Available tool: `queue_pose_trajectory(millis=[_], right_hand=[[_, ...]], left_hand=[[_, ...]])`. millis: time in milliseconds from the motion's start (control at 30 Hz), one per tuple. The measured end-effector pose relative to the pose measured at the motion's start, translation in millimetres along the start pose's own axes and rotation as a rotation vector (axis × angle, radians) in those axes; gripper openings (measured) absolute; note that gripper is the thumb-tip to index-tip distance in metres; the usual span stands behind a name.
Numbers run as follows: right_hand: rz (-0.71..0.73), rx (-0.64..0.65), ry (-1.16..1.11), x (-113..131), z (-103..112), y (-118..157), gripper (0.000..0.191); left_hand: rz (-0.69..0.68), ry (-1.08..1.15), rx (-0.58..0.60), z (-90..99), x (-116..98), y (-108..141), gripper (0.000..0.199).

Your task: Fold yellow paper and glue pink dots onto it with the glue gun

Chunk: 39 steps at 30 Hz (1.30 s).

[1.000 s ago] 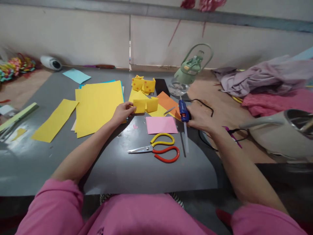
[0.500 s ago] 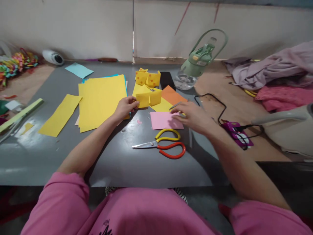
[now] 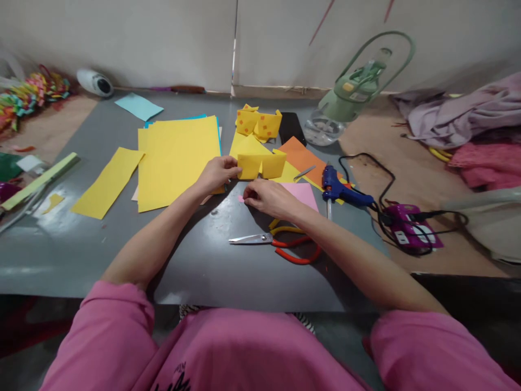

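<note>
My left hand (image 3: 222, 172) pinches the left edge of a folded yellow paper piece (image 3: 268, 164) that stands upright on the table. Just below it, my right hand (image 3: 266, 196) has its fingers closed at a tiny pink scrap (image 3: 241, 199) on the grey surface; whether it grips the scrap is hidden. A pink paper sheet (image 3: 303, 194) lies partly behind my right hand. Scissors (image 3: 266, 239) with yellow and red handles rest below, crossed by my right forearm. Behind the folded piece stands a yellow one with orange dots (image 3: 259, 124).
Yellow sheets (image 3: 177, 163) are stacked at left beside a yellow strip (image 3: 108, 184). A blue glue gun (image 3: 345, 190), tweezers (image 3: 304, 173), orange paper (image 3: 299, 155), a black phone (image 3: 292, 128) and a green bottle (image 3: 345, 100) stand or lie to the right. A purple power strip (image 3: 411, 228) is farther right.
My right hand has moved left and down from the tweezers and pink sheet to the small pink scrap. The glue gun has come into sight. My left hand stays at the folded yellow piece.
</note>
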State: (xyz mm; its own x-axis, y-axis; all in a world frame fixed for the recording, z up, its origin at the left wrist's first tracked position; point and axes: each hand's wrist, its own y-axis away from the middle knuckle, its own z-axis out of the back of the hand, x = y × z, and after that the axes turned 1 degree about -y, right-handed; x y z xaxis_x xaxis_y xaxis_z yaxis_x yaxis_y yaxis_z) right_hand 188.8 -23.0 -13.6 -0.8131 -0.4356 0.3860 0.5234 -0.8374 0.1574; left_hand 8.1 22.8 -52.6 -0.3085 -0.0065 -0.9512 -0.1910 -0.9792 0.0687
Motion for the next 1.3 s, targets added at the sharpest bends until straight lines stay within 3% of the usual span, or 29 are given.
queue_pose_trajectory(millis=[333,400,567,800,1100,1300], right_hand=[[-0.053,0.088,-0.063,1,8,5,0.010],[-0.063,0.036,-0.115,-4,11,5,0.011],[-0.046,-0.255,-0.161,-14,19,-5,0.014],[0.002,0.078,-0.077,-4,6,5,0.010],[-0.045,0.117,-0.030,4,7,7,0.011],[0.020,0.026,-0.094,-2,-3,9,0.008]], left_hand=[[0.027,-0.004,0.002,-0.2,-9,5,0.006],[0.032,0.015,0.008,-0.8,-10,5,0.006],[0.043,0.085,-0.009,-4.3,-11,6,0.013],[0.041,0.072,-0.010,-4.2,-9,6,0.013],[0.033,0.064,0.010,-3.7,-7,6,0.014],[0.038,0.068,0.005,-3.6,-9,7,0.010]])
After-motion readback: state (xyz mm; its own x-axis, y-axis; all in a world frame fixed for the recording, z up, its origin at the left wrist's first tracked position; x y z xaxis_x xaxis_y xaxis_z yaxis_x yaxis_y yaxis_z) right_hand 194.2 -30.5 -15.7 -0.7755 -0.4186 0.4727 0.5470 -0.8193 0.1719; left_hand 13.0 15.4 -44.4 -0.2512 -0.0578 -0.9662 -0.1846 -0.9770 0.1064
